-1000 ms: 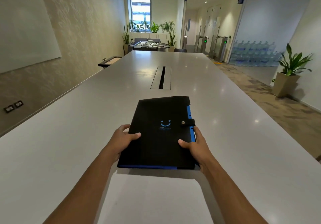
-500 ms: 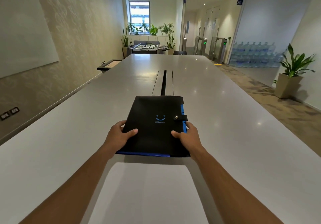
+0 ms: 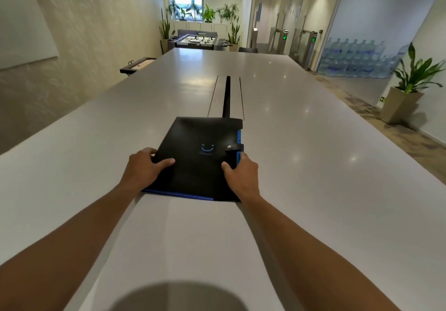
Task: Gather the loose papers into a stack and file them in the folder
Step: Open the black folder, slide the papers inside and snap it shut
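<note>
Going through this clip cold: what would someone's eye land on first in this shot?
First the black folder with blue edging and a small blue smile mark, lying mid-table with its snap strap fastened. The left hand grips its left edge and the right hand its right edge, just below the strap. Next, white paper lies on the long pale table between the forearms, nearer the person than the folder.

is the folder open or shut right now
Shut: the folder lies flat on the table, its black cover down and the strap snapped across the edge.
</note>
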`<state>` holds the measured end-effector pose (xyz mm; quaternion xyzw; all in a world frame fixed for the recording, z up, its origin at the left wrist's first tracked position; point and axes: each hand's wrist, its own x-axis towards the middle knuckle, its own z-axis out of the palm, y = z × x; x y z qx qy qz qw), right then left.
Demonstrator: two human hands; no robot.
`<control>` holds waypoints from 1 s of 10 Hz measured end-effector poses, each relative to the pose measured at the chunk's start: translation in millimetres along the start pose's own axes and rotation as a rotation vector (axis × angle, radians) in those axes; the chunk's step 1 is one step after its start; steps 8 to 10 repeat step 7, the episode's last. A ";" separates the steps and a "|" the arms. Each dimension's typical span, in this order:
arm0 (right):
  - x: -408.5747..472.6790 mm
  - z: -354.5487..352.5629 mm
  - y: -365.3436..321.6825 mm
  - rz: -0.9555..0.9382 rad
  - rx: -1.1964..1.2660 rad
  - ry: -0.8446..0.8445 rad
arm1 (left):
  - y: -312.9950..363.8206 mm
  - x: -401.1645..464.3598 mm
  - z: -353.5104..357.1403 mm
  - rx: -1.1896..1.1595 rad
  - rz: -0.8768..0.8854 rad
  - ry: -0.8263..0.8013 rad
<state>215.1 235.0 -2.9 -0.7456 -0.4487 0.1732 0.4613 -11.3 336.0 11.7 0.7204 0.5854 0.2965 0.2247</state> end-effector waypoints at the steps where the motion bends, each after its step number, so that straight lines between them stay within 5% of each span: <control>1: 13.7 5.7 -2.7 0.009 -0.127 0.027 | -3.4 16.7 5.2 0.112 0.031 0.006; 5: 6.2 -0.3 -16.9 -0.064 -0.553 -0.011 | 5.4 14.5 0.6 0.735 0.049 -0.014; 6: -5.0 0.0 -14.0 -0.067 -0.463 -0.024 | 5.9 5.1 1.4 0.662 -0.059 -0.018; 10: -35.1 -32.4 -11.2 -0.096 -0.437 0.053 | 26.8 -32.6 -1.8 0.581 -0.020 0.069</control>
